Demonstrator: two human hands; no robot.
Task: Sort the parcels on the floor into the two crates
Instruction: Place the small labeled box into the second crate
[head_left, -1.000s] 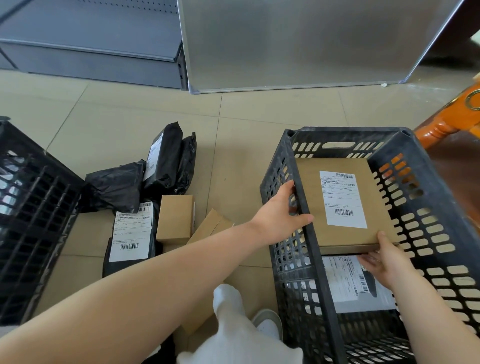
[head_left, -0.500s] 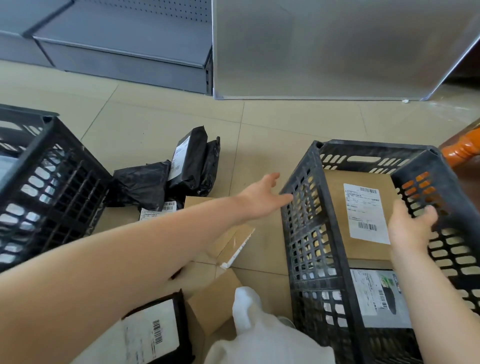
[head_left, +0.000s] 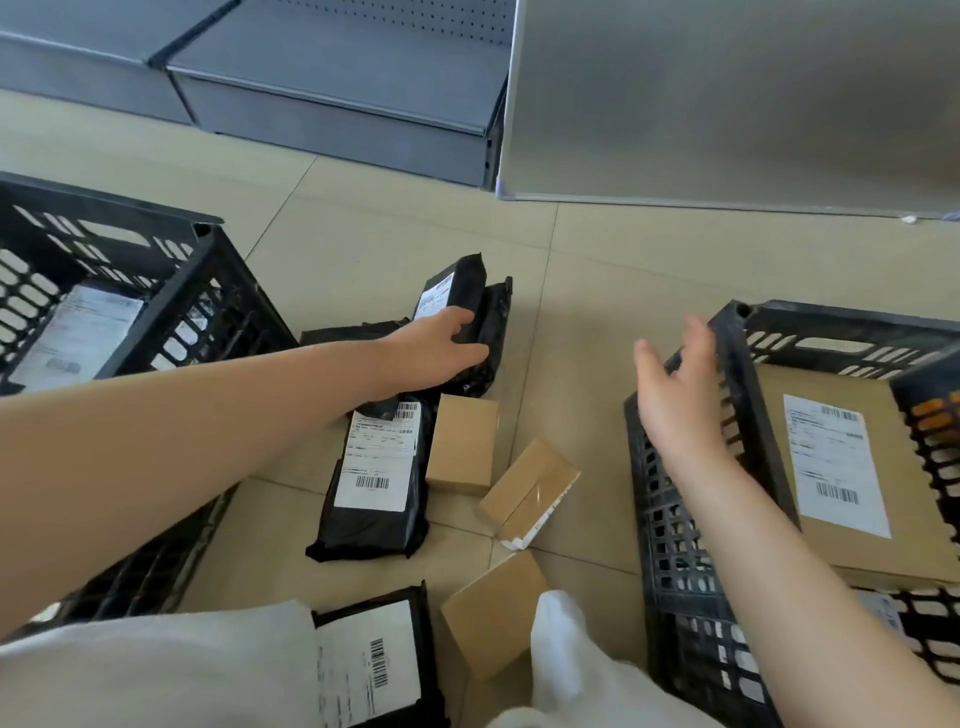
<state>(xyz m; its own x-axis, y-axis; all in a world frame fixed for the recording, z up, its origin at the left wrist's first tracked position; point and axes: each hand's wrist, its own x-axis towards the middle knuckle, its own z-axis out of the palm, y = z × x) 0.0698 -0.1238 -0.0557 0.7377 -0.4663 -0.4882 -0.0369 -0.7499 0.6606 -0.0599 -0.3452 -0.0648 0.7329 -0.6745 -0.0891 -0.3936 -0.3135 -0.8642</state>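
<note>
Two crates flank the floor pile: left crate (head_left: 171, 291), right crate (head_left: 727, 467). I see my left hand (head_left: 436, 353) gripping a black parcel (head_left: 457, 301); right hand (head_left: 675, 395) hangs spread, empty. Cardboard boxes (head_left: 462, 441) and a labelled black bag (head_left: 374, 473) crowd the floor between.

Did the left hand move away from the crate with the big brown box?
Yes. The left hand left the right crate wall and went leftward to the upright black parcel, where its fingers now curl around it.

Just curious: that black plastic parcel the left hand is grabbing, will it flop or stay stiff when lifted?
Probably fairly stiff: the black parcel stands on edge and keeps a blocky shape. Its glossy, creased wrap may be slippery, though the left hand curls round it.
</note>
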